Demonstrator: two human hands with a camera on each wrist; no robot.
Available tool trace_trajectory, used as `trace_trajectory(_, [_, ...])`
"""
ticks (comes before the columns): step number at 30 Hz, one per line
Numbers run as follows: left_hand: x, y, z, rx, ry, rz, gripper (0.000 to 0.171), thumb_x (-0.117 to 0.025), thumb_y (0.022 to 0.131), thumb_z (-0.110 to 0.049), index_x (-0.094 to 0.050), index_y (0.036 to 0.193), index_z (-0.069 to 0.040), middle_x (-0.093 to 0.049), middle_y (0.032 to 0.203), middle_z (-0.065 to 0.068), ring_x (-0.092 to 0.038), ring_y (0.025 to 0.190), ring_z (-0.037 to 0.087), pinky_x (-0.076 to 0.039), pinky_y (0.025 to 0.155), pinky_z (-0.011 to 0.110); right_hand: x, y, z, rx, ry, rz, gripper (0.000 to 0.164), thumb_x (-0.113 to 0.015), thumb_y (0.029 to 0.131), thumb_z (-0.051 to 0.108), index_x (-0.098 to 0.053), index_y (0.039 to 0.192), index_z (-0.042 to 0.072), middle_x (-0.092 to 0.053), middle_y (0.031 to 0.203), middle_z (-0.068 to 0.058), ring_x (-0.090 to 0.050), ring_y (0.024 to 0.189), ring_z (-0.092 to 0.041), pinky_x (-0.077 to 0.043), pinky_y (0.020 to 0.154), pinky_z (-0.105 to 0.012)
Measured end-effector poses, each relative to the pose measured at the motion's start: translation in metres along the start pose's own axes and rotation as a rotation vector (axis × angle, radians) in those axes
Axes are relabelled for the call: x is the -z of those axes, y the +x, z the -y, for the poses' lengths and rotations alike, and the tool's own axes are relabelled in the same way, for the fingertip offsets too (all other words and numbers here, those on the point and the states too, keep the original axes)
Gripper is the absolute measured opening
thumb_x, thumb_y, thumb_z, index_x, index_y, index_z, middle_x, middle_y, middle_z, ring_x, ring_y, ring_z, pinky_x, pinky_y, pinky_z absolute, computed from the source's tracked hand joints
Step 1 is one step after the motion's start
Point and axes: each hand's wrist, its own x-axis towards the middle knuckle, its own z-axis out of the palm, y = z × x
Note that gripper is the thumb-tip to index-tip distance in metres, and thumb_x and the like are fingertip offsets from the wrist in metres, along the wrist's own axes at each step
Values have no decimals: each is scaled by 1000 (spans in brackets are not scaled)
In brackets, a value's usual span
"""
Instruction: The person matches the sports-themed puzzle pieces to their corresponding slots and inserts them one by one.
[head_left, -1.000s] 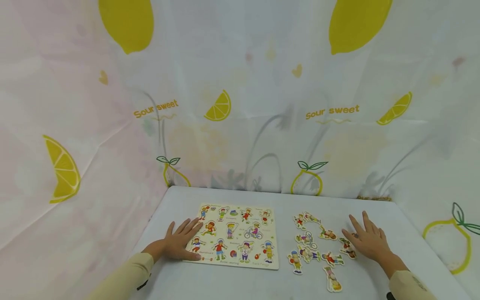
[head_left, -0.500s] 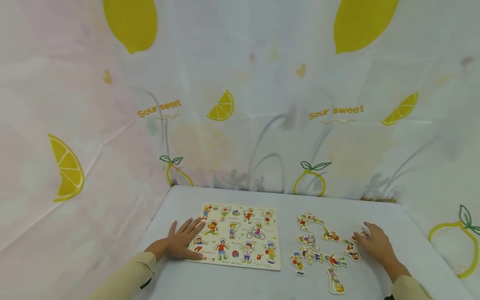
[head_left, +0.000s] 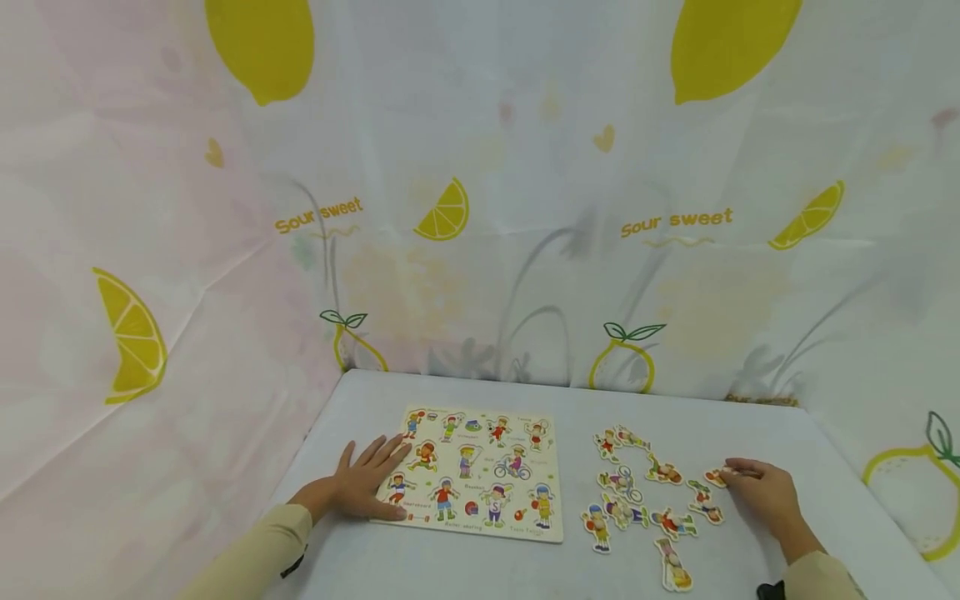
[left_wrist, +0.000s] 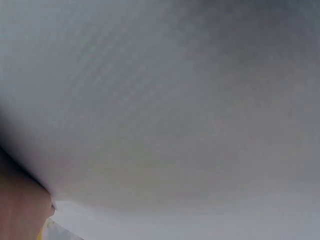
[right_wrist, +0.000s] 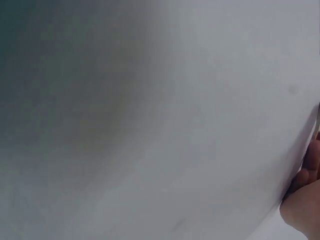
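A cream puzzle board [head_left: 510,532] printed with children playing sports lies flat on the table. My left hand [head_left: 358,483] rests on its left edge, fingers spread, thumb at the lower left corner. To the right, my right hand [head_left: 767,496] pinches a small puzzle piece [head_left: 715,477] between thumb and fingers, low over the table, and partly covers it. Just left of that hand lies a skateboard-figure piece [head_left: 705,502]. Both wrist views show mostly blurred white surface, with part of the left hand [left_wrist: 22,210] and the right hand [right_wrist: 305,205] at the lower corners.
Several loose pieces lie between board and right hand, among them a bicycle piece [head_left: 621,483], a red-shirted figure [head_left: 674,523] and a long piece [head_left: 673,567] nearest the front. The white table [head_left: 450,390] meets a lemon-printed curtain [head_left: 487,292] at the back.
My right hand has gone from lying flat with fingers spread to pinching a puzzle piece that it had covered. The left hand stays on the board. The view has shifted slightly.
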Motion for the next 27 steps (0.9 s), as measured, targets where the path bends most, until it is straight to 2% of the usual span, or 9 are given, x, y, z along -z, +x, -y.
trace_trajectory(4, [3,-1,-1,-30,0,-4,122,-64,69,-82,-5,160,-26,1,168,6,0,152,42,12,108,77,2,1,0,-15,9,49,60,-71,89,39,-62,123,-9,-57,130,-33,-45,124,-50,-41,97,-59])
trace_trajectory(6, [5,-1,-1,-36,13,-6,126,-66,67,-82,-4,160,-24,1,168,8,0,152,43,11,108,77,3,2,1,-19,9,73,61,-69,90,40,-61,125,-9,-51,137,-34,-40,128,-52,-37,102,-62])
trace_trajectory(10, [9,0,-2,-23,50,-24,126,-68,67,-81,-9,160,-18,-3,168,11,-3,152,43,6,110,76,3,6,1,-29,3,100,63,-69,90,42,-60,127,-8,-46,141,-35,-36,131,-54,-34,105,-63])
trace_trajectory(14, [10,2,-3,1,75,-29,126,-68,67,-81,-11,160,-16,-5,168,10,-4,153,41,4,111,75,4,7,2,-31,13,102,63,-70,90,41,-60,126,-9,-46,140,-36,-38,129,-54,-36,104,-63])
trace_trajectory(20, [-5,10,9,15,66,-41,129,-68,62,-84,-13,160,-20,-3,169,5,-1,154,36,8,112,72,6,10,-1,-4,14,113,62,-71,89,38,-59,128,-10,-50,138,-35,-44,126,-51,-41,100,-60])
trace_trajectory(27, [-8,8,11,5,55,-10,129,-66,64,-85,-9,160,-21,-1,168,6,0,154,38,9,111,74,2,7,-2,-10,38,101,59,-73,88,35,-61,126,-8,-63,124,-28,-45,125,-50,-40,101,-60])
